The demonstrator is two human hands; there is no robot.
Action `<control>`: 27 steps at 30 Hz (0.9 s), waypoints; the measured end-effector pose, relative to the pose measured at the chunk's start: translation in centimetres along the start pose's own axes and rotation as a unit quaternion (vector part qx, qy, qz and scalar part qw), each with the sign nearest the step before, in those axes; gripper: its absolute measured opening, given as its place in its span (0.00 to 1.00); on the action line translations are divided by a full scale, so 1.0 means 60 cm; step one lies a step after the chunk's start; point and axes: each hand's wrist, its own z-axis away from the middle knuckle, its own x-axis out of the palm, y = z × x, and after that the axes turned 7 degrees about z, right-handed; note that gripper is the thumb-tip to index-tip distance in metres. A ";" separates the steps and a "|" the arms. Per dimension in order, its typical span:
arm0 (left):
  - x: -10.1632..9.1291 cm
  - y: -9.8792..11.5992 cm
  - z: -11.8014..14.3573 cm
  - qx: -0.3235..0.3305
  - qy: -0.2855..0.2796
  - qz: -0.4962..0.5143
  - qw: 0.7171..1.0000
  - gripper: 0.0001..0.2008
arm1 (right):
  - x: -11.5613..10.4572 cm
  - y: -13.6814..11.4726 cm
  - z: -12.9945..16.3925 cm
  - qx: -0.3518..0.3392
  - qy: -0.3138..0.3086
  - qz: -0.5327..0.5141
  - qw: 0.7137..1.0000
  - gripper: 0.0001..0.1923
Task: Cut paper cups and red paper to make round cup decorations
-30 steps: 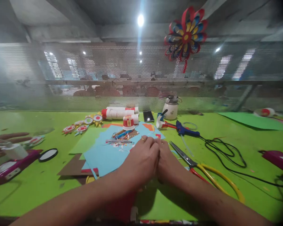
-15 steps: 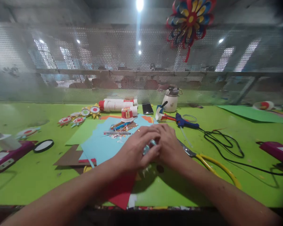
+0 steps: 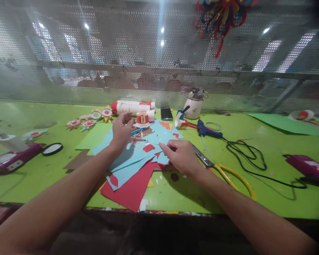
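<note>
My left hand is stretched forward over a pile of light blue paper sheets, its fingertips apart and just left of a small red and white paper cup. My right hand rests on the right edge of the pile and pinches a blue paper piece between thumb and forefinger. Small red scraps lie on the blue paper. A red sheet sticks out from under the pile toward the table's front edge.
Yellow-handled scissors lie right of my right hand. Behind them are a blue glue gun with black cable, a white jar, a phone and white tubes. Magenta devices sit at both sides.
My hands, joined together before, have parted. The left hand moved forward toward the small cup; the right stays on the paper. The view has tilted down.
</note>
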 end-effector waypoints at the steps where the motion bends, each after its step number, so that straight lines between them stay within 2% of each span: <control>1: 0.002 0.001 0.003 -0.003 -0.009 -0.002 1.000 0.13 | 0.000 0.005 -0.003 0.005 0.001 0.003 1.000 0.22; 7: 0.007 -0.002 0.004 0.003 -0.073 -0.020 0.997 0.12 | -0.010 0.031 -0.032 0.034 -0.042 0.028 0.998 0.08; 10: 0.007 -0.007 0.000 0.021 -0.091 -0.042 0.995 0.12 | -0.017 0.031 -0.049 0.029 -0.072 0.048 0.996 0.07; 14: 0.006 0.000 0.002 0.038 -0.122 -0.129 0.983 0.15 | -0.032 0.033 -0.076 0.025 -0.064 0.098 0.993 0.08; 15: 0.006 0.004 0.005 0.042 -0.153 -0.177 0.971 0.16 | -0.037 0.036 -0.084 0.024 -0.057 0.116 0.991 0.08; 18: 0.007 0.020 0.022 0.067 -0.242 -0.215 0.944 0.13 | -0.048 0.053 -0.108 0.018 -0.038 0.178 0.983 0.09; 22: 0.013 0.037 0.052 0.116 -0.400 -0.239 0.877 0.08 | -0.063 0.095 -0.149 0.026 -0.043 0.261 0.964 0.09; 27: 0.014 0.046 0.073 0.144 -0.497 -0.268 0.813 0.10 | -0.078 0.128 -0.208 0.063 -0.054 0.312 0.947 0.14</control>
